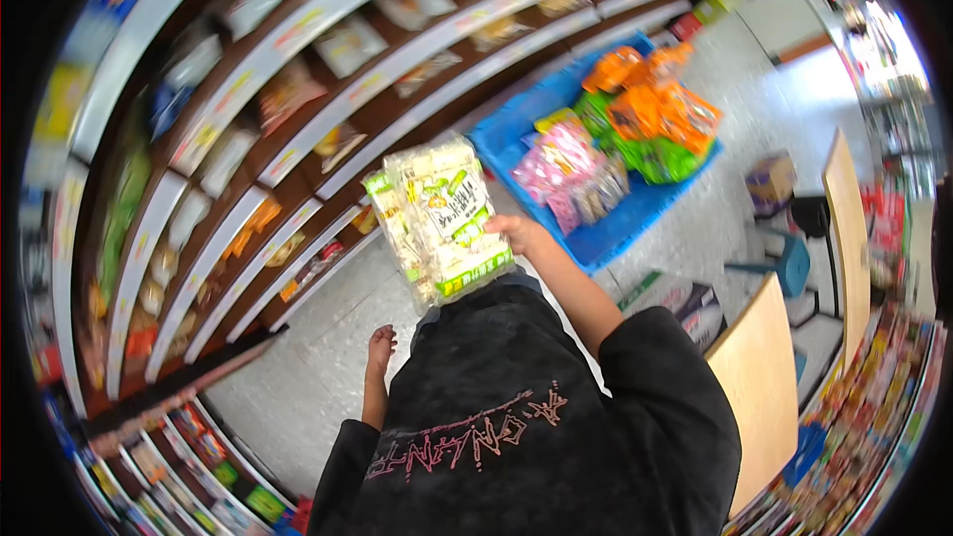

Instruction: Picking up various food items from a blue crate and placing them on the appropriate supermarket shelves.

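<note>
My right hand (515, 235) grips the right edge of clear plastic packs of pale food (447, 216) with green and white labels; at least two packs lie against each other. They are held in front of my body, beside the shelves. My left hand (382, 342) hangs low at my left side over the floor, fingers loosely curled, and no item shows in it. Beyond the packs stands a blue plastic crate (595, 257), holding orange bags (655, 104), green bags (648, 156) and pink packs (562, 152).
Store shelves (357, 93) with scattered packaged goods curve along the left. On the right are wooden tabletops (756, 387), a teal stool (789, 260), a printed carton (677, 305) and a small cardboard box (770, 182). More stocked shelves (878, 402) run along the lower right.
</note>
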`<state>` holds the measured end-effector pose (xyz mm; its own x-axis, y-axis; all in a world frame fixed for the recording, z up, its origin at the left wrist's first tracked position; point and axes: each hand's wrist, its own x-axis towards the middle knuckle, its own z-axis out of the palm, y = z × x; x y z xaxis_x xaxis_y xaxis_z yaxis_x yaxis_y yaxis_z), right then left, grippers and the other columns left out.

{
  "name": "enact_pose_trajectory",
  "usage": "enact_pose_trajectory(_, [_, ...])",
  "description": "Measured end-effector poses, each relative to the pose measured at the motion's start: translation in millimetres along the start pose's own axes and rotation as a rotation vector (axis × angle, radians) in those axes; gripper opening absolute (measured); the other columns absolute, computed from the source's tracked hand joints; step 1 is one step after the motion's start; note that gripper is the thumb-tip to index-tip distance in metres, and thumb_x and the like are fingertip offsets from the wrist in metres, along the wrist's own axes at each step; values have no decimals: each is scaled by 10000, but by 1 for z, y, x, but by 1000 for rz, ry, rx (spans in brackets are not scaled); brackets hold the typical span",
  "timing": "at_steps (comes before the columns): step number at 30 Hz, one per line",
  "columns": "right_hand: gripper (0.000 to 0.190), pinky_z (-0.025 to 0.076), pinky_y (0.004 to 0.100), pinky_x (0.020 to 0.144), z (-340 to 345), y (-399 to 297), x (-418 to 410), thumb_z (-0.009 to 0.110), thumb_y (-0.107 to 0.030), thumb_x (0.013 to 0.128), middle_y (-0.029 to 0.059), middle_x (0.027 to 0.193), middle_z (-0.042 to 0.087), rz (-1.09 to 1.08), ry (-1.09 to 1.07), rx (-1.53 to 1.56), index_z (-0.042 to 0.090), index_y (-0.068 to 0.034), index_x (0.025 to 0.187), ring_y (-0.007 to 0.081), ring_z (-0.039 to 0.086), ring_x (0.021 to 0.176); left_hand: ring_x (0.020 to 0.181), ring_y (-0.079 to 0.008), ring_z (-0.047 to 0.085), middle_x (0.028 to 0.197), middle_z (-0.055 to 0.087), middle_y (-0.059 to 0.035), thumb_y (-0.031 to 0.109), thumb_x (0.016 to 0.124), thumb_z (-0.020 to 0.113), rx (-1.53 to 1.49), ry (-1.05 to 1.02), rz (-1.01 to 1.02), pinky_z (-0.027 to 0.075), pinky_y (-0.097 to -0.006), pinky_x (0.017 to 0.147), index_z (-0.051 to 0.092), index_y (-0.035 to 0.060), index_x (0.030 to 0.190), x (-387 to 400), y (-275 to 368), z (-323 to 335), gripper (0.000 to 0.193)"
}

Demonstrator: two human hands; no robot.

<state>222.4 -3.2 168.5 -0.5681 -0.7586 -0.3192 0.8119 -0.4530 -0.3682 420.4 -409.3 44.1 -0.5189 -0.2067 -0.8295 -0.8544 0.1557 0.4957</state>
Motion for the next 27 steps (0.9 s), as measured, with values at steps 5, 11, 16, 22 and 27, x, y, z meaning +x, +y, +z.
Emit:
enact_pose_trajectory(5, [642,440,392,973,36,53,64,676,-212,718,196,1197,576,147,-55,-88,463,67,1255,284,584,1080,735,-126,567,918,631,-20,254,887,545,-257,124,161,454,-270,628,591,85,1132,-5,-35,-37,300])
enact_pose_trajectory(11, [637,449,408,963,62,82,133,677,-219,720,189,1191,581,343,-50,-170,468,40,1264,294,588,1073,717,-153,571,875,618,-45,231,860,542,-585,345,-21,461,-276,602,602,44,1086,-31,-176,-48,299])
enact_pose_trajectory(16, [612,426,418,987,127,131,221,658,-211,750,186,1221,562,496,-100,-248,454,26,1277,301,563,1109,628,-163,533,824,598,-46,321,824,546,-893,487,-343,419,-309,521,590,70,1023,-94,-299,-19,323])
enact_pose_trajectory(22, [565,402,436,1004,199,230,319,608,-246,813,177,1271,525,838,-138,-308,438,8,1288,306,531,1146,583,-146,484,796,560,-31,299,811,538,-1243,647,-557,392,-309,523,559,88,1015,-141,-332,36,293])
enact_pose_trajectory(27, [547,406,458,994,239,294,394,575,-270,825,163,1261,533,970,-44,-355,441,-24,1295,304,526,1148,622,-128,527,830,585,-15,262,857,533,-1479,710,-518,404,-282,530,567,96,1062,-127,-291,82,266])
